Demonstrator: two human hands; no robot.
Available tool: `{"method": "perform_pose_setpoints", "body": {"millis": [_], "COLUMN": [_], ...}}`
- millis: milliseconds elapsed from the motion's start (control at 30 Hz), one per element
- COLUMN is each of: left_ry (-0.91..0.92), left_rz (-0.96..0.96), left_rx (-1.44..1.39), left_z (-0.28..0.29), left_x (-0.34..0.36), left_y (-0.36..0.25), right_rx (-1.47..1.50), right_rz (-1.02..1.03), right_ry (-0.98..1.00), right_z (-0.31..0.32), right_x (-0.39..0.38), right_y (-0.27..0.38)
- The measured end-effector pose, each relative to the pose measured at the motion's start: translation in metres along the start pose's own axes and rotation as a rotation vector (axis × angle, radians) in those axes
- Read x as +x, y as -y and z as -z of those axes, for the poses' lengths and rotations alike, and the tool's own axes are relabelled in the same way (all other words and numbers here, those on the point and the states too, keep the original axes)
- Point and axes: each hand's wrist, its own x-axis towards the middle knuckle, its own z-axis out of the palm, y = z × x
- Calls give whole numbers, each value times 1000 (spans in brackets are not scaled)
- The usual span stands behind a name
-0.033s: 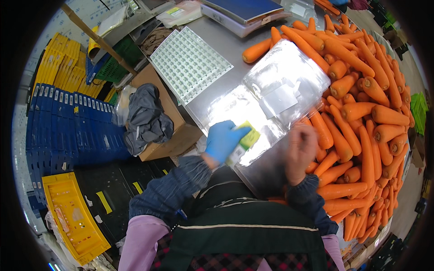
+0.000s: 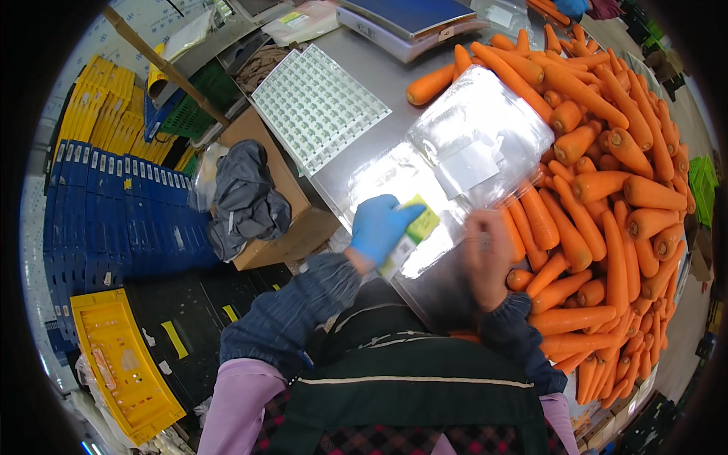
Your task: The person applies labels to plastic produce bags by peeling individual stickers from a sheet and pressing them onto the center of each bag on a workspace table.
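My left hand (image 2: pixel 375 231), in a blue glove, is closed on a small flat yellow-green and white printed piece (image 2: pixel 425 221), perhaps a label or a bundle of them. Its lower end, with a dark printed patch, shows below the fingers. To the right, my bare right hand (image 2: pixel 487 254) is smeared by motion, so its fingers cannot be read. Beyond both hands lie shiny clear plastic bags (image 2: pixel 523 135) on the metal table, with a pale rectangular patch (image 2: pixel 469 167) among them. Sheets of small green-and-white labels (image 2: pixel 322 110) rest farther back on the left.
Carrots (image 2: pixel 584 254) are heaped along the right side, close to my right hand. A scale (image 2: pixel 409 30) stands at the back. Left of the table are an open cardboard box (image 2: pixel 303 231) with grey cloth (image 2: pixel 249 199), stacked blue crates (image 2: pixel 114 205) and a yellow crate (image 2: pixel 125 364).
My right hand has shifted slightly left, toward the left hand. The left hand has moved a little to the right with the printed piece still in it.
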Motion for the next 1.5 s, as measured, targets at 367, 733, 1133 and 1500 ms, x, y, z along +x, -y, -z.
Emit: {"method": "perform_pose_setpoints", "body": {"millis": [367, 733, 1133, 1500], "left_ry": [399, 292, 342, 4], "left_rz": [59, 183, 79, -29], "left_rx": [193, -416, -449, 54], "left_z": [36, 89, 64, 20], "left_x": [19, -72, -73, -25], "left_y": [21, 49, 40, 9], "right_rx": [-398, -30, 50, 196], "right_rz": [199, 129, -345, -172], "right_ry": [527, 369, 206, -168], "right_z": [-51, -29, -29, 0], "right_x": [-16, -5, 0, -3], "right_y": [-13, -12, -24, -9]}}
